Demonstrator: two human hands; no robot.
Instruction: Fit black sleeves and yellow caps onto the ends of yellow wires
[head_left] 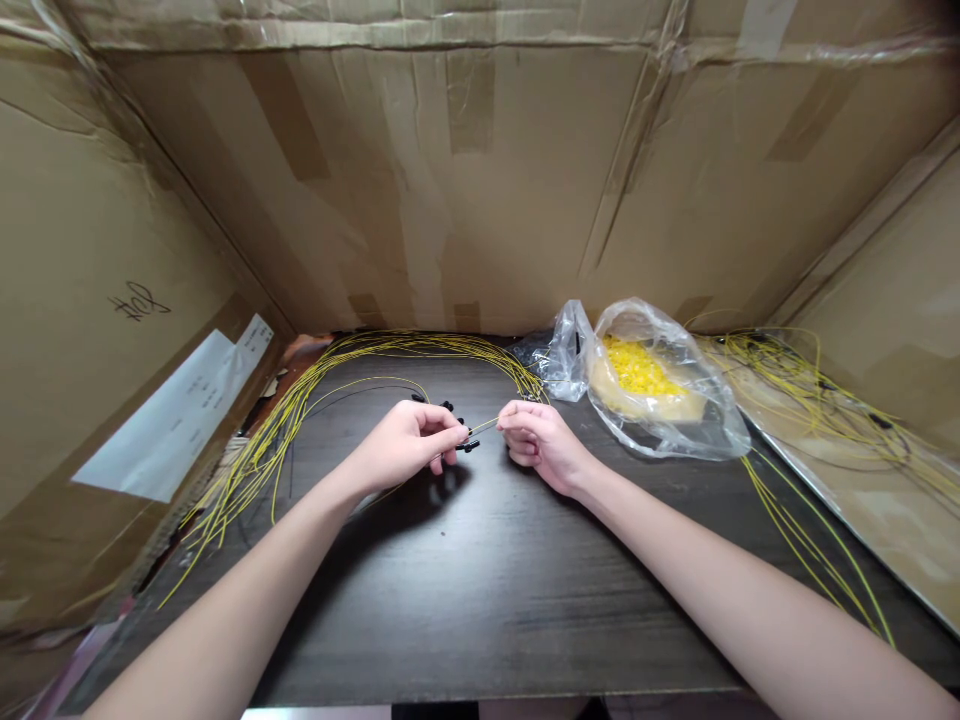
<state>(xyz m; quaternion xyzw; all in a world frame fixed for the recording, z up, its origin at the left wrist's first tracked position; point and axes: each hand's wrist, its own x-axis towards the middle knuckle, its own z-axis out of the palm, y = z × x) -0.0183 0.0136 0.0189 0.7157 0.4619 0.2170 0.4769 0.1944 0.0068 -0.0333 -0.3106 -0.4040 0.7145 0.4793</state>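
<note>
A short stretch of thin yellow wire [484, 426] spans the gap between my hands, its long axis running crosswise and tilting slightly away from me toward the right. My left hand [416, 440] is closed on black connectors [469, 446], at the wire's left end as I see it; my right hand [544, 445] pinches the other end. The hands are apart, joined only by that wire, and neither is clearly nearer to it. The connectors lie right at my left fingertips, well short of the right ones.

Beyond, a wire bundle [300, 390] arcs behind my left hand, and a clear bag [724, 430] of yellow pieces [641, 368] sits past my right. On the left cardboard [67, 220], I can't make out the handwritten scrawl [140, 300] or the white label's [169, 420] small print; I see no readable brand.
</note>
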